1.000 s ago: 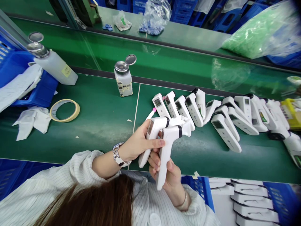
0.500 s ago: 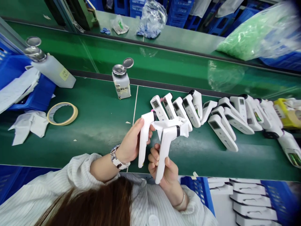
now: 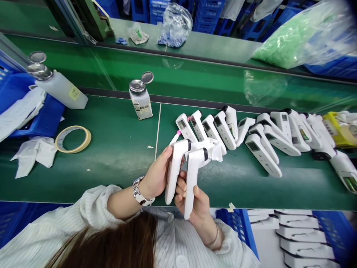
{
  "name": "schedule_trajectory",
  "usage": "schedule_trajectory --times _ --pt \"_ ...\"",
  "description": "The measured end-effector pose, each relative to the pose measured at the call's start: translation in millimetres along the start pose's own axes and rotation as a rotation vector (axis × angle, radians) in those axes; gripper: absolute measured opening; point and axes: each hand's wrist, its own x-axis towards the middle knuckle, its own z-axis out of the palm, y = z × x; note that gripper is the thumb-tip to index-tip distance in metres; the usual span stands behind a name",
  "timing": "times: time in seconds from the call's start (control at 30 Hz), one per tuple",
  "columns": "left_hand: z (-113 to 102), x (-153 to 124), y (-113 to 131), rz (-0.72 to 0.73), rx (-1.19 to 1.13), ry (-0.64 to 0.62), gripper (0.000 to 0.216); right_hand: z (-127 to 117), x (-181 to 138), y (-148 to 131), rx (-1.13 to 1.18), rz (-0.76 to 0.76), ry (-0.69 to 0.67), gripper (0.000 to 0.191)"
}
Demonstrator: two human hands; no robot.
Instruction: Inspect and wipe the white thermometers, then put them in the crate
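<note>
My left hand (image 3: pixel 156 175) is closed round the handle of a white forehead thermometer (image 3: pixel 174 169) with a black-rimmed nose. A second white thermometer (image 3: pixel 192 178) is in my right hand (image 3: pixel 199 204), its handle between thumb and fingers. Both stand upright side by side, noses pointing right, close together or touching. A crumpled white wipe (image 3: pixel 214 149) shows just behind them; whether fingers hold it I cannot tell. Beyond my left hand a thin white stick with a pink tip (image 3: pixel 178 132) leans near a row of similar thermometers (image 3: pixel 185 126) lying on the green bench (image 3: pixel 117 163).
More thermometers (image 3: pixel 263 154) lie in a cluster to the right, some with open battery bays. Left stand a pump bottle (image 3: pixel 141 104), a larger tilted bottle (image 3: pixel 65 91), a tape roll (image 3: pixel 88 139) and white cloths (image 3: pixel 33 152). A blue crate (image 3: pixel 237 227) sits below the bench edge.
The left thermometer has moved right and slightly down, closing the gap to the right one. The pink-tipped stick now shows more. The camera view has shifted slightly.
</note>
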Motion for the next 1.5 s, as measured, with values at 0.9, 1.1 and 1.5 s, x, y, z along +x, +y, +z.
schedule_trajectory --times 0.9,1.1,1.5 --pt "2.2 -2.0 4.0 0.020 0.055 0.017 0.036 1.5 -3.5 -5.9 -0.177 -0.037 0.039 0.037" --pt "2.0 -1.6 6.8 -0.020 -0.033 -0.058 0.035 -3.5 -6.6 -13.8 -0.774 -0.387 0.402 0.024" --pt "5.4 -0.3 6.0 0.056 -0.067 -0.085 0.038 -17.4 -10.5 -18.0 -0.854 -0.467 0.384 0.041"
